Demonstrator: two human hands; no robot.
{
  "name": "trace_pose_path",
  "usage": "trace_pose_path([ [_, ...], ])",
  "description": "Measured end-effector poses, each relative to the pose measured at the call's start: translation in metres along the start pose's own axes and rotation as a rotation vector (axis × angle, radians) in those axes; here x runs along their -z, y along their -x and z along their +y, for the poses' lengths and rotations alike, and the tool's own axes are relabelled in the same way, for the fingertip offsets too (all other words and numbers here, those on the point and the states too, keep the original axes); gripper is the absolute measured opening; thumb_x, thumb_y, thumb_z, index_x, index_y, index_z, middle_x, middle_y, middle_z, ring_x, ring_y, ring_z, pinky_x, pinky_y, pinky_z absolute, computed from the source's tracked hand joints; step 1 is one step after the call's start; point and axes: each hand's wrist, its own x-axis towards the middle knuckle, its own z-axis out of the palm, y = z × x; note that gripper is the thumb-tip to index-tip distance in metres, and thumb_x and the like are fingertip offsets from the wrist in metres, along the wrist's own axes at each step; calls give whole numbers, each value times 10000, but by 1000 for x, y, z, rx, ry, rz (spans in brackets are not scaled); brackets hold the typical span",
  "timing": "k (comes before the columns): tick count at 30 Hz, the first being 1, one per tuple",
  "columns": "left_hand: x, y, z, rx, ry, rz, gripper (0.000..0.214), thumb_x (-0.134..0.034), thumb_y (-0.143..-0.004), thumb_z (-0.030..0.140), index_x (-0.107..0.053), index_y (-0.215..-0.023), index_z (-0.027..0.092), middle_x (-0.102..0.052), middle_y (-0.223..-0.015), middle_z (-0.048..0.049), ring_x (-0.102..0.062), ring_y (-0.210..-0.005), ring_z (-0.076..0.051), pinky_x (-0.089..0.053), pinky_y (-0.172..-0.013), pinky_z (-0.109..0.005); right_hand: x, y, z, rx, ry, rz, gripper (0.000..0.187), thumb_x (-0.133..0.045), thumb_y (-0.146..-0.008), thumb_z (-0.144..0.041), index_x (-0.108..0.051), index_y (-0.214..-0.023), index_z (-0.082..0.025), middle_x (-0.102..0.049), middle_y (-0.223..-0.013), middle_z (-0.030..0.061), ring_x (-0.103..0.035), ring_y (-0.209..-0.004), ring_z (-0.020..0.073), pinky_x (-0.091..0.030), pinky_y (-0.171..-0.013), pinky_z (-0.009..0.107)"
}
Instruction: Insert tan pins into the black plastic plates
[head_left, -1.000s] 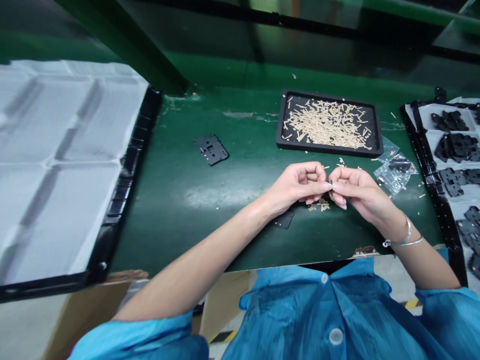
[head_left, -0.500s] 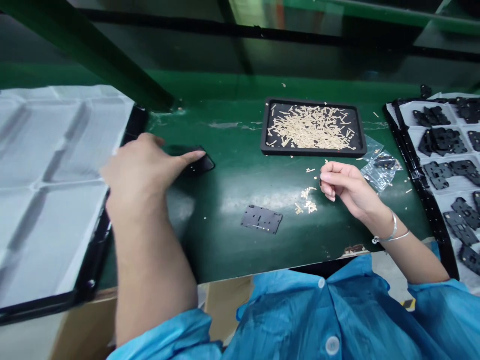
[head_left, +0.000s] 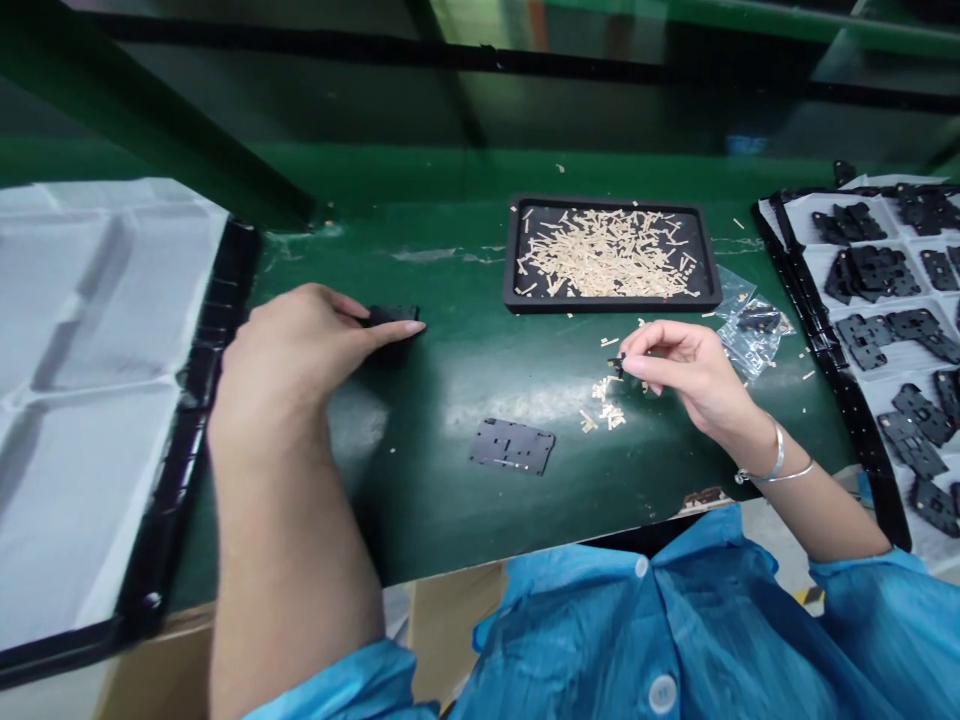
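My left hand (head_left: 300, 345) is closed around a dark flat plate (head_left: 391, 313) low over the green bench, its thumb along the near edge. How much of the plate lies under my fingers is hidden. Between the thumb and fingertips of my right hand (head_left: 686, 370) is a small black part (head_left: 616, 364), too small to name. A thin dark grey perforated plate (head_left: 514, 447) lies flat on the bench between both hands. Just below my right fingertips, small cream strips (head_left: 611, 413) are scattered in a loose pile.
A black tray (head_left: 511, 250) heaped with cream strips stands at the back. Beside it lies a clear plastic bag (head_left: 752, 335) with dark contents. On the right, a white-lined tray (head_left: 814, 232) carries several black parts. Another white-lined tray (head_left: 64, 330) is at the left.
The left hand has turned slightly, and the plate in it looks flatter. The small black part now shows at the right fingertips, which have come a little to the left.
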Motion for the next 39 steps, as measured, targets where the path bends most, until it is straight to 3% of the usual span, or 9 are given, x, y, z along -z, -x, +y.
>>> trace_pose_path([
  [2,-3,0,4,102,-92,19,415,-825,-520,337,-455,-666,216,-488,-681,-8,-516,-762,-272,-425,-775,-439,-1,1,1,62,42,26,126,-766,-623,-221,-653,-606,-168,-687,-746,23,-586,-672,97,-355,-460,189],
  [6,-20,17,30,-93,179,125,208,-689,-669,230,-485,-693,198,-486,-668,4,-453,-672,-176,-379,-675,-323,-2,2,2,103,78,44,110,-730,-653,-209,-635,-616,-170,-690,-763,35,-617,-740,124,-378,-486,202],
  [8,-32,33,45,-165,633,34,169,-668,-689,245,-519,-741,187,-539,-698,4,-479,-639,-140,-394,-592,-270,-3,2,3,101,76,58,110,-716,-660,-220,-626,-629,-167,-687,-754,32,-590,-680,105,-371,-478,200],
  [10,-45,51,57,-167,915,-234,233,-694,-681,309,-525,-795,195,-573,-664,12,-500,-556,-127,-378,-452,-229,-5,3,4,92,87,89,124,-710,-666,-244,-619,-642,-164,-687,-754,31,-553,-626,85,-353,-461,194],
  [13,-60,77,67,-152,1047,-502,305,-764,-666,301,-533,-832,192,-596,-695,31,-509,-508,-96,-444,-417,-202,-7,3,6,92,124,153,139,-698,-685,-268,-615,-665,-158,-686,-771,35,-519,-590,72,-328,-442,191],
  [15,-66,88,68,-141,1098,-563,322,-788,-663,294,-523,-812,189,-597,-693,41,-522,-520,-82,-492,-472,-193,-8,3,6,97,144,198,139,-696,-692,-266,-611,-669,-158,-677,-744,28,-522,-583,74,-337,-448,193],
  [21,-74,100,64,-189,1069,-507,264,-771,-717,284,-547,-820,191,-626,-749,21,-585,-660,-98,-519,-620,-176,-12,6,0,57,145,225,186,-749,-689,-284,-606,-704,-167,-645,-615,-13,-582,-558,88,-435,-499,208],
  [27,-75,104,62,-228,1068,-410,220,-760,-740,235,-566,-837,197,-601,-742,36,-560,-662,-81,-500,-632,-151,-12,8,-4,78,229,216,124,-679,-735,-252,-602,-691,-165,-564,-543,-47,-489,-490,62,-373,-453,201],
  [39,-78,95,62,-245,1248,-334,321,-817,-690,311,-547,-810,186,-578,-709,41,-538,-537,-66,-514,-473,-164,-15,12,-2,201,346,178,113,-647,-746,-161,-562,-675,-179,-602,-611,-35,-556,-538,81,-397,-476,216],
])
